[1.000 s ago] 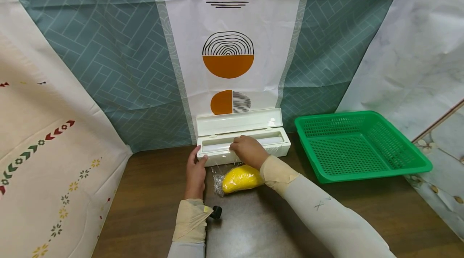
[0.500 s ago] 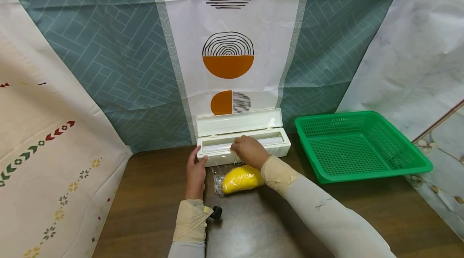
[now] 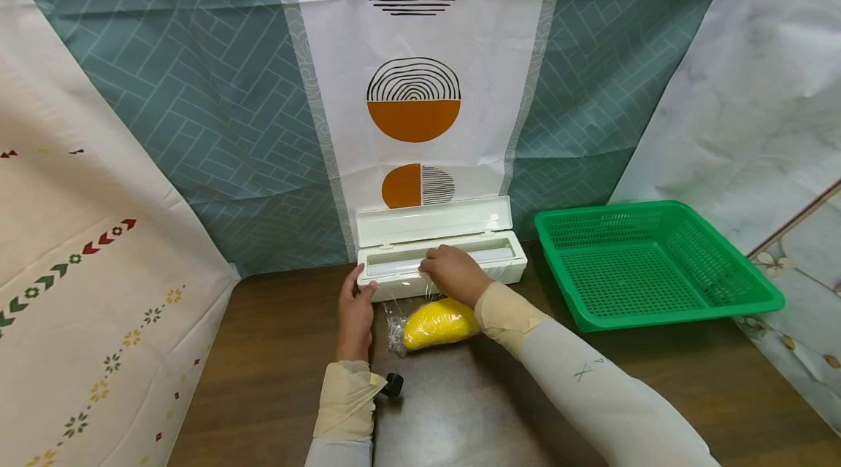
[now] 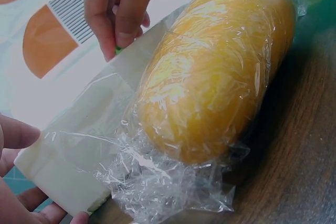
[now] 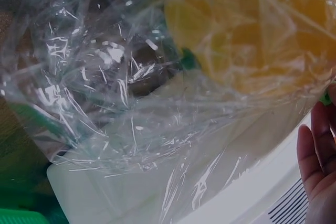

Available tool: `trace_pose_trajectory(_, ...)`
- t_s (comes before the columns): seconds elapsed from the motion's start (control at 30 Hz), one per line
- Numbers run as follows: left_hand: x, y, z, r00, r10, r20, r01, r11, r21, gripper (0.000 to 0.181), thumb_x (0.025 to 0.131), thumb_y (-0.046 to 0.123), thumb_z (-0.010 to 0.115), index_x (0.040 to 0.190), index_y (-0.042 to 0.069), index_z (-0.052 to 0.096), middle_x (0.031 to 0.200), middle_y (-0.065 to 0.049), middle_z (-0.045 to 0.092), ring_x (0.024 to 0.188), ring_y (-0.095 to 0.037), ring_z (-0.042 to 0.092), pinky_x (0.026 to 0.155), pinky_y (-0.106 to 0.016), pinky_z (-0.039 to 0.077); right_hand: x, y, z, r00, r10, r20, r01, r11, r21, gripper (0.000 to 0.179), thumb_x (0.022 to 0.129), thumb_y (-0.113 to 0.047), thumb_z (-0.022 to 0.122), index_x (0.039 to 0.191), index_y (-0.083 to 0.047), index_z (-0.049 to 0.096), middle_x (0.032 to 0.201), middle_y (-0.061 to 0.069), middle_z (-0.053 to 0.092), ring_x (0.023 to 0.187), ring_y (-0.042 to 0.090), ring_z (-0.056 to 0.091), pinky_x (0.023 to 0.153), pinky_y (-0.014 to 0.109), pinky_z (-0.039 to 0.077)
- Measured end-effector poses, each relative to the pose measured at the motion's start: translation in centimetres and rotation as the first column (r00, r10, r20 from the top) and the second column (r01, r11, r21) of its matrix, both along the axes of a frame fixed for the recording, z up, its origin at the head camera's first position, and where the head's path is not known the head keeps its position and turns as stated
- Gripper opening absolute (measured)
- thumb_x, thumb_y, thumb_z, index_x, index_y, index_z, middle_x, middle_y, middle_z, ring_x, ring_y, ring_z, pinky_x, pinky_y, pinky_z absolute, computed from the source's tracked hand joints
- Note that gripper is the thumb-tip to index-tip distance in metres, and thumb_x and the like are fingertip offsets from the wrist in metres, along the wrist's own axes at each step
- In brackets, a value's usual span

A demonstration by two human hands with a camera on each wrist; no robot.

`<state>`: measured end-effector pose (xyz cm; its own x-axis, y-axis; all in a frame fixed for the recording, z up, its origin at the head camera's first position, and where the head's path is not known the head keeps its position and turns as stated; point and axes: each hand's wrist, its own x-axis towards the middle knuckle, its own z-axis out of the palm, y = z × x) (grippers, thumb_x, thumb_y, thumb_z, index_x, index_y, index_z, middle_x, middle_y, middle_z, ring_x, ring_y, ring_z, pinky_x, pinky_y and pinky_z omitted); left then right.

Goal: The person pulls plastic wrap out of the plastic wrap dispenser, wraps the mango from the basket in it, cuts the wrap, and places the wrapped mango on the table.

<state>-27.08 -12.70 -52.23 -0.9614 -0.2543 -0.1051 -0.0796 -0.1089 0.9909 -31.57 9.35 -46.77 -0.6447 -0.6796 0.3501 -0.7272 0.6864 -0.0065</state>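
A white cling film dispenser (image 3: 509, 273) stands with its lid (image 3: 434, 220) raised and a pale roll (image 3: 493, 255) inside. My left hand (image 3: 355, 314) grips its left end, thumb in front. At the dispenser's upper front edge, left of its middle, my right hand (image 3: 453, 273) pinches a small green slide cutter (image 4: 118, 50), mostly hidden by the fingertips. Clear film runs from the dispenser's front to a yellow, mango-like fruit (image 3: 436, 325) wrapped in film just before it. Crumpled film (image 4: 168, 187) bunches at the fruit's left end, seen close in the left wrist view.
A green perforated basket (image 3: 647, 317) stands right of the dispenser on the dark wooden table (image 3: 263, 379). Behind the dispenser hangs a patterned cloth (image 3: 420, 36). A black camera piece (image 3: 392, 384) sticks out from the left wrist's wrapping.
My right hand has slid very slightly to the right along the dispenser's front edge. The left hand, dispenser and fruit stay in place.
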Motion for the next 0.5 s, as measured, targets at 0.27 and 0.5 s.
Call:
trace_pose_trajectory(0.27,0.09,0.02,-0.11,1.0,0.0,-0.003,0.0,1.0,-0.005,0.051,0.107,0.013,0.057,0.157,0.015,0.046,0.171,-0.014,0.022,0.158,-0.034,0.015,0.125,-0.053,0.018,0.09,0.08,0.03,1.0,0.007,-0.01,-0.007,1.0,-0.009,0.015,0.097,-0.003,0.068,0.1,-0.013,0.078,0.092,0.002,0.068,0.085,0.021,0.065,0.078,0.034,0.056)
trace_pose_trajectory(0.5,0.03,0.0,-0.1,1.0,0.005,-0.008,-0.005,1.0,-0.003,0.051,0.107,0.012,0.056,0.156,0.015,0.046,0.17,-0.014,0.023,0.158,-0.035,0.015,0.125,-0.053,0.018,0.03,0.16,-0.05,1.0,0.003,0.001,-0.003,1.0,-0.006,0.013,0.098,-0.004,0.068,0.099,-0.013,0.077,0.092,0.003,0.067,0.085,0.021,0.065,0.08,0.034,0.056)
